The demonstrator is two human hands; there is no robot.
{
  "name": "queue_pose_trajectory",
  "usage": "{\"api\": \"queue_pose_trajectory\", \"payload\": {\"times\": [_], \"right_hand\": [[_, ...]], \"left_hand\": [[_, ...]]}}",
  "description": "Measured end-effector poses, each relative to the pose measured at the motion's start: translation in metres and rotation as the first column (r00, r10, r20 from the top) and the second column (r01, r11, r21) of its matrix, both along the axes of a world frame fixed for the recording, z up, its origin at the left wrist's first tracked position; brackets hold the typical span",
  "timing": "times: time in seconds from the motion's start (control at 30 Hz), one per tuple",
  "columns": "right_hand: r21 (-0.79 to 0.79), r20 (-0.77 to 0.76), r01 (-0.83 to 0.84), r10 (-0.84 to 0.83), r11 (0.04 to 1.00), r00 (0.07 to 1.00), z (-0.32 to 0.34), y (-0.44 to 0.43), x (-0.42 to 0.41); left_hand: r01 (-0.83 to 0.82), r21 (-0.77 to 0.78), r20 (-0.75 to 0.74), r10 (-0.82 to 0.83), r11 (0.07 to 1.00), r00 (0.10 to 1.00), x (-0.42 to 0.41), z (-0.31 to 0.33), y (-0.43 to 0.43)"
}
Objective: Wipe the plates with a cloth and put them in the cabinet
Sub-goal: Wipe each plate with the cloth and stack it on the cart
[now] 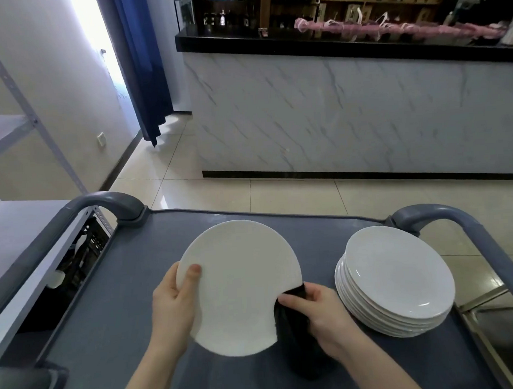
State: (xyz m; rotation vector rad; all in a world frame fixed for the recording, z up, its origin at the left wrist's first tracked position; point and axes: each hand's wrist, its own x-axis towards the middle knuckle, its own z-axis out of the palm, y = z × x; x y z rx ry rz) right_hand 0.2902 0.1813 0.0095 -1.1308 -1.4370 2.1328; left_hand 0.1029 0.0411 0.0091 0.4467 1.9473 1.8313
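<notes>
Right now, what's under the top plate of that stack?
Beneath the top plate lie more white plates; only their rims show. Their faces, and the grey cart surface below, are covered.

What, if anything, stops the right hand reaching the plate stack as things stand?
Probably nothing; yes, it looks reachable. The stack of white plates sits close beside the right hand with only bare cart top between. That hand grips the black cloth, though, so it is occupied.
</notes>
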Motion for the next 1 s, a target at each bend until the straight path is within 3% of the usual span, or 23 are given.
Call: {"api": "queue_pose_trajectory", "payload": {"times": [0.1,0.2,0.37,0.4,0.47,0.57,0.63,0.7,0.77,0.87,1.0], "right_hand": [[0.164,-0.022,-0.034,0.038,0.986,0.999,0.020,0.020,-0.002],[0.319,0.038,-0.164,0.160,0.934,0.986,0.041,0.038,-0.007],[0.438,0.225,-0.435,0.373,0.787,0.900,0.052,0.044,-0.022],[0.453,0.236,-0.456,0.390,0.766,0.890,0.052,0.041,-0.024],[0.479,0.213,-0.417,0.359,0.772,0.909,0.048,0.038,-0.024],[0.425,0.076,-0.224,0.212,0.877,0.974,0.038,0.038,-0.013],[0.244,-0.055,-0.008,0.022,0.970,0.998,0.026,0.033,-0.005],[0.043,-0.119,0.140,-0.134,0.989,0.984,0.013,0.021,-0.002],[-0.091,-0.154,0.193,-0.205,0.977,0.967,0.004,0.007,-0.003],[-0.121,-0.120,0.151,-0.166,0.981,0.979,-0.002,0.001,0.001],[-0.033,-0.037,0.025,-0.026,0.999,0.999,0.012,0.025,0.003]], "left_hand": [[0.165,-0.049,-0.079,-0.169,0.985,0.982,-0.007,0.010,0.003],[0.333,-0.191,-0.201,-0.369,0.923,0.907,-0.020,0.024,0.011],[0.517,-0.554,-0.317,-0.740,0.652,0.593,-0.032,0.051,0.042],[0.514,-0.584,-0.316,-0.759,0.628,0.569,-0.032,0.052,0.046],[0.474,-0.537,-0.343,-0.694,0.698,0.633,-0.030,0.051,0.045],[0.252,-0.304,-0.363,-0.357,0.919,0.861,-0.032,0.037,0.026],[0.168,-0.130,-0.189,-0.191,0.977,0.963,-0.023,0.024,0.013],[0.127,0.002,0.025,-0.127,0.992,0.992,-0.002,0.008,0.010],[0.004,0.028,0.082,-0.006,1.000,0.997,0.017,-0.003,0.014],[-0.119,-0.005,0.009,0.119,0.993,0.993,0.020,-0.006,0.018],[0.005,-0.027,-0.134,-0.009,1.000,0.991,0.007,0.001,0.011]]}}
